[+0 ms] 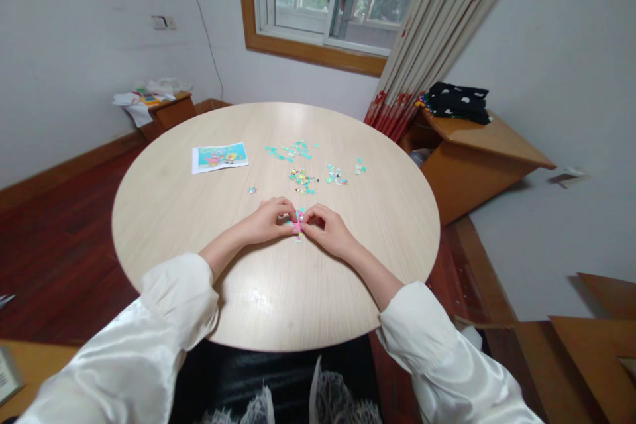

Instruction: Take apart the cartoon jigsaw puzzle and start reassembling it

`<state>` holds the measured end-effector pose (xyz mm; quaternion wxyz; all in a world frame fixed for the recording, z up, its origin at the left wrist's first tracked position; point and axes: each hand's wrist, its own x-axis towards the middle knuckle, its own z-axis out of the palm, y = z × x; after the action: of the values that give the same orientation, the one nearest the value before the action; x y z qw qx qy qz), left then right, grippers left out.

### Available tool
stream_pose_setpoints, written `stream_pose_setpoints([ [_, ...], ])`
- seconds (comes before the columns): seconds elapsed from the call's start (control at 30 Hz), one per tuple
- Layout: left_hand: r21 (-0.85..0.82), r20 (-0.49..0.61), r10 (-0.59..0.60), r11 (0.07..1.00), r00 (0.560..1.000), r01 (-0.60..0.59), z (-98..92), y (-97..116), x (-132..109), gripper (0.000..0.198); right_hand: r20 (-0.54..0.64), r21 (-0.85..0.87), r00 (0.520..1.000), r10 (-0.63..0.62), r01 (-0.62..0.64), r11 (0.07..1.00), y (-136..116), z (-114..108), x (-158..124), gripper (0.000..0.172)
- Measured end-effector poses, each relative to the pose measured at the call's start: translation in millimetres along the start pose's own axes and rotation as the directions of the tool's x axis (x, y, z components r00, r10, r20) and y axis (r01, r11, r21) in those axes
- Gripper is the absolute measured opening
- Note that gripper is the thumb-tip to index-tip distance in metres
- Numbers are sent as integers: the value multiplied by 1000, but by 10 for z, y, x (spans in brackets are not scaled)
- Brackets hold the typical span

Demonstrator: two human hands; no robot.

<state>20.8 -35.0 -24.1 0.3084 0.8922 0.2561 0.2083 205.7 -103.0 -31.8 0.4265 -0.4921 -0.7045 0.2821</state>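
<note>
A small joined patch of jigsaw puzzle pieces [299, 228], mostly pink with some turquoise, lies on the round table between my hands. My left hand [268, 220] is curled, its thumb and fingertips closed on the patch's left side. From the right, my right hand [328, 230] pinches the patch's other edge. My fingers partly cover the patch, so single pieces cannot be told apart there. Just beyond it lies a pile of yellow and mixed puzzle pieces [301, 179]. A few loose pieces [252, 190] sit beyond my left hand.
On the round table [169, 212] lie a printed reference picture [220, 157], turquoise pieces [293, 150], pale pieces [336, 175] and a smaller cluster [360, 167]. Behind it are a window and a curtain [432, 26]. A wooden cabinet [477, 152] with dark cloth [458, 103] stands right.
</note>
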Motion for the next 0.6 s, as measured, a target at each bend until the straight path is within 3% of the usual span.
stream_pose_setpoints([
  [0.13,76,-16,-52,996,999,53,29,26,-11,24,-49,101,992,118,-112,989,33,0,33,4],
  [0.3,87,-35,-68,994,997,70,66,100,-14,23,-46,124,989,142,-135,983,41,-9,36,6],
  [0.4,14,-156,-69,997,985,72,13,91,24,18,-59,140,987,150,-140,980,47,-8,30,9],
  [0.47,-33,-344,-147,989,927,145,-99,5,44,15,-70,154,985,158,-145,977,54,-5,28,10],
  [0.53,-59,-571,-289,948,769,313,-263,-149,33,15,-73,162,984,162,-149,976,60,-1,27,12],
  [0.6,-43,-683,-359,889,636,456,-431,-332,-13,18,-70,165,984,164,-151,975,63,2,27,13],
])
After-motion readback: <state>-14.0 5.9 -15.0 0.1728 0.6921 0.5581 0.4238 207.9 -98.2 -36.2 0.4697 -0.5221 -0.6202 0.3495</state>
